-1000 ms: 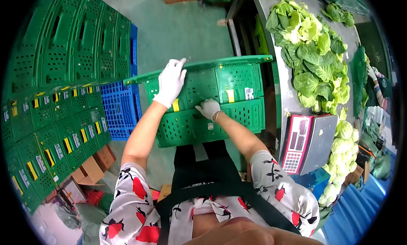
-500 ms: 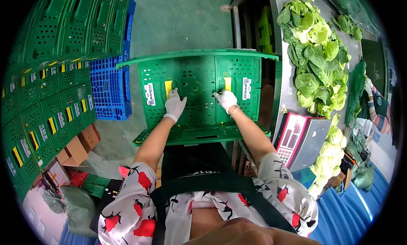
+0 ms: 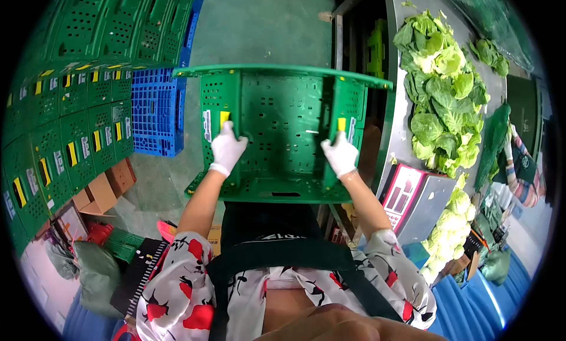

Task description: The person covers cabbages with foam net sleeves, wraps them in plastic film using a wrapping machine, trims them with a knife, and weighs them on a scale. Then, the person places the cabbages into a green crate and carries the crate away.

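Observation:
A green folding plastic crate point(image 3: 282, 128) lies in front of me at waist height, with its perforated floor showing. Its two end panels stand tilted up, each bearing a yellow handle and a white label. My left hand point(image 3: 227, 150), in a white glove, grips the left end panel point(image 3: 234, 87) at its handle, thumb on the inner side. At the right end panel point(image 3: 337, 105), my gloved right hand point(image 3: 341, 156) holds the handle edge, its thumb pointing inward. Both hands' fingertips are partly hidden by the panels.
Stacked green crates point(image 3: 76, 123) and a blue pallet point(image 3: 154, 117) stand left. On the metal table point(image 3: 407, 140) at right lie leafy cabbages point(image 3: 442, 99), a scale point(image 3: 415, 199) and pale trimmed cabbages point(image 3: 451, 223). Another person point(image 3: 522, 164) is at far right. Cardboard boxes point(image 3: 97, 193) sit lower left.
The crate's two end panels have swung up and outward from lying folded inward, uncovering the floor. My hands have moved apart with them, left hand leftward and right hand rightward.

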Action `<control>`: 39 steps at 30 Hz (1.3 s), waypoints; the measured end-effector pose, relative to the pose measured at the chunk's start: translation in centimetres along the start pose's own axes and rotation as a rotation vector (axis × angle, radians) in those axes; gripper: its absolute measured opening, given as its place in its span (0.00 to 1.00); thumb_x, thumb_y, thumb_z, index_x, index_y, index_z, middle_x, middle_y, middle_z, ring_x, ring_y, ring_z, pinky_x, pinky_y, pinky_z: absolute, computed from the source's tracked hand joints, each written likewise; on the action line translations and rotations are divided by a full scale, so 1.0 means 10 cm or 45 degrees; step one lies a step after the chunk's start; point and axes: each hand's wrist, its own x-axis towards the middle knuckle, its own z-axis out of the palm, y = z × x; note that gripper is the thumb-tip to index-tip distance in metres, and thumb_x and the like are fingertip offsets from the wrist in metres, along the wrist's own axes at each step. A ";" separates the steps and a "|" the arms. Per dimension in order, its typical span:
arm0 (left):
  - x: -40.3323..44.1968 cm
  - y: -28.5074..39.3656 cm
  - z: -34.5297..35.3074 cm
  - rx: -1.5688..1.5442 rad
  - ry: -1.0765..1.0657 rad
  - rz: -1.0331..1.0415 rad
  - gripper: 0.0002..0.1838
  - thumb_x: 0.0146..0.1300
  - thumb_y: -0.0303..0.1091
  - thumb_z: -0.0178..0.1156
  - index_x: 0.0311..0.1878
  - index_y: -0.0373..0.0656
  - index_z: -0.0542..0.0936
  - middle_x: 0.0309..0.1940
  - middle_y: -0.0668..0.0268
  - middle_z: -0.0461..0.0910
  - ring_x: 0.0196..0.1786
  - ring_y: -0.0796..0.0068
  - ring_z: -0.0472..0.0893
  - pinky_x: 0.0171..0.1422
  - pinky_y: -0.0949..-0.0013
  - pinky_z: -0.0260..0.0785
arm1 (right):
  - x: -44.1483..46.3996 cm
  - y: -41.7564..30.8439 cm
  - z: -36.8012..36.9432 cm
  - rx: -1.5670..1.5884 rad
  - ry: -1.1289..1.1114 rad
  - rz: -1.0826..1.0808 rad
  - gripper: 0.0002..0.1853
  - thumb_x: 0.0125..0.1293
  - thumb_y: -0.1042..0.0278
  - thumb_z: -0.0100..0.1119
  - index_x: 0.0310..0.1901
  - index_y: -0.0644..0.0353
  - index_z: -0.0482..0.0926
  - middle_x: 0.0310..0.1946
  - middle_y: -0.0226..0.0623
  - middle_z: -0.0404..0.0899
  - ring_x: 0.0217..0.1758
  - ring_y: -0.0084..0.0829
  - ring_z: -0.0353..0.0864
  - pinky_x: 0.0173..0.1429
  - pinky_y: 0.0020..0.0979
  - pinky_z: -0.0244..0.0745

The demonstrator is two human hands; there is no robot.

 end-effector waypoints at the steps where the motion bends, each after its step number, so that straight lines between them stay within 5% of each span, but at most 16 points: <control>1: -0.06 -0.07 -0.16 0.030 -0.007 -0.093 0.27 0.54 0.38 0.64 0.56 0.42 0.70 0.32 0.50 0.83 0.33 0.46 0.84 0.41 0.49 0.77 | -0.05 0.14 -0.15 -0.096 -0.023 0.050 0.20 0.61 0.54 0.60 0.46 0.62 0.74 0.21 0.49 0.81 0.23 0.52 0.82 0.29 0.49 0.78; 2: -0.11 -0.17 -0.34 0.060 -0.011 -0.187 0.29 0.56 0.39 0.63 0.61 0.44 0.69 0.33 0.50 0.83 0.33 0.46 0.84 0.39 0.49 0.77 | -0.12 0.32 -0.25 -0.057 0.262 -0.089 0.16 0.63 0.56 0.58 0.44 0.60 0.75 0.21 0.47 0.81 0.22 0.50 0.82 0.29 0.48 0.78; 4: -0.20 -0.43 -0.75 0.030 0.149 -0.200 0.27 0.64 0.38 0.57 0.65 0.43 0.69 0.33 0.50 0.84 0.33 0.46 0.84 0.41 0.50 0.78 | -0.19 0.45 -0.68 -0.255 0.252 -0.045 0.08 0.66 0.61 0.56 0.36 0.57 0.75 0.23 0.43 0.80 0.23 0.45 0.82 0.28 0.43 0.78; 5: -0.18 -0.74 -0.85 0.066 0.378 -0.004 0.26 0.68 0.38 0.54 0.68 0.46 0.67 0.35 0.49 0.83 0.35 0.45 0.84 0.42 0.50 0.77 | -0.19 0.69 -0.75 -0.309 0.454 -0.075 0.10 0.68 0.60 0.57 0.34 0.56 0.74 0.25 0.42 0.79 0.22 0.43 0.81 0.28 0.40 0.79; 6: -0.17 -1.03 -0.90 0.105 0.598 0.198 0.25 0.71 0.38 0.51 0.71 0.48 0.65 0.38 0.47 0.83 0.36 0.45 0.84 0.42 0.50 0.77 | -0.17 1.02 -0.65 -0.631 0.320 -0.002 0.12 0.71 0.57 0.55 0.33 0.55 0.73 0.25 0.40 0.78 0.22 0.42 0.80 0.28 0.39 0.79; 7: -0.22 -1.12 -0.95 -0.015 0.195 -0.028 0.23 0.75 0.39 0.49 0.71 0.50 0.65 0.45 0.46 0.82 0.39 0.44 0.83 0.45 0.49 0.76 | -0.19 1.02 -0.63 -0.668 0.296 0.027 0.14 0.72 0.56 0.54 0.32 0.55 0.72 0.24 0.40 0.78 0.23 0.42 0.80 0.28 0.39 0.79; 8: -0.20 -1.17 -0.94 0.006 0.131 -0.034 0.24 0.75 0.39 0.49 0.72 0.49 0.63 0.47 0.47 0.82 0.40 0.44 0.83 0.46 0.49 0.76 | -0.19 1.02 -0.62 -0.707 0.278 0.058 0.15 0.73 0.55 0.53 0.31 0.55 0.72 0.23 0.40 0.77 0.23 0.42 0.80 0.28 0.39 0.79; 14: -0.25 -1.10 -0.87 -0.040 0.366 0.005 0.22 0.74 0.37 0.53 0.69 0.49 0.69 0.44 0.49 0.84 0.40 0.46 0.84 0.44 0.53 0.76 | -0.20 1.21 -0.66 -0.536 0.307 -0.024 0.16 0.75 0.55 0.49 0.34 0.58 0.73 0.20 0.43 0.76 0.25 0.47 0.80 0.32 0.44 0.78; 18: -0.27 -0.91 -0.76 -0.010 0.255 -0.078 0.21 0.75 0.38 0.52 0.69 0.49 0.69 0.42 0.48 0.84 0.40 0.45 0.84 0.43 0.52 0.76 | -0.18 0.98 -1.09 -0.507 0.243 0.056 0.15 0.75 0.56 0.49 0.41 0.61 0.74 0.31 0.48 0.80 0.33 0.48 0.83 0.38 0.45 0.79; 21: -0.23 -0.96 -0.68 -0.035 0.407 0.087 0.22 0.75 0.39 0.51 0.69 0.49 0.69 0.43 0.48 0.84 0.39 0.45 0.84 0.42 0.51 0.76 | -0.04 1.25 -0.68 -0.398 0.294 0.124 0.12 0.68 0.61 0.56 0.43 0.62 0.76 0.33 0.48 0.81 0.36 0.48 0.83 0.40 0.45 0.79; 24: -0.23 -0.90 -0.73 -0.058 0.403 0.089 0.22 0.75 0.39 0.51 0.68 0.42 0.70 0.50 0.46 0.82 0.46 0.43 0.83 0.51 0.52 0.75 | -0.04 1.23 -0.70 -0.303 0.407 -0.010 0.12 0.65 0.60 0.60 0.41 0.62 0.79 0.33 0.52 0.81 0.35 0.50 0.83 0.41 0.48 0.78; 28: -0.23 -1.10 -0.73 -0.109 0.327 0.175 0.26 0.75 0.41 0.52 0.69 0.35 0.68 0.59 0.45 0.75 0.62 0.47 0.74 0.68 0.55 0.65 | -0.44 0.92 -1.10 0.076 0.385 0.287 0.18 0.65 0.55 0.61 0.43 0.64 0.79 0.33 0.53 0.82 0.38 0.53 0.82 0.45 0.49 0.76; 30: -0.31 -1.05 -0.79 -0.138 0.421 0.197 0.29 0.74 0.44 0.54 0.71 0.36 0.66 0.60 0.46 0.72 0.64 0.48 0.70 0.69 0.56 0.63 | -0.92 0.68 -1.43 -0.066 0.342 0.352 0.20 0.65 0.54 0.61 0.47 0.66 0.77 0.38 0.54 0.82 0.42 0.54 0.81 0.48 0.50 0.76; 33: -0.37 -0.76 -0.80 -0.138 0.551 0.252 0.35 0.70 0.42 0.60 0.73 0.33 0.61 0.62 0.45 0.69 0.64 0.48 0.70 0.71 0.54 0.61 | -1.45 0.81 -1.23 0.332 0.590 0.295 0.30 0.65 0.59 0.60 0.63 0.67 0.67 0.52 0.60 0.76 0.57 0.51 0.77 0.62 0.46 0.72; 37: -0.55 -0.36 -0.94 -0.286 0.581 0.478 0.36 0.69 0.34 0.59 0.75 0.32 0.57 0.68 0.43 0.62 0.66 0.49 0.69 0.73 0.55 0.61 | -2.53 0.55 -1.96 1.302 1.189 0.281 0.33 0.59 0.78 0.48 0.70 0.63 0.60 0.64 0.48 0.67 0.69 0.42 0.70 0.74 0.42 0.63; 39: -0.74 -0.01 -0.90 -0.351 0.528 0.598 0.35 0.69 0.32 0.60 0.75 0.32 0.58 0.69 0.44 0.63 0.64 0.52 0.71 0.72 0.58 0.62 | -3.14 0.57 -2.71 1.687 1.498 -0.143 0.38 0.58 0.70 0.59 0.71 0.64 0.59 0.68 0.44 0.64 0.73 0.39 0.64 0.78 0.39 0.55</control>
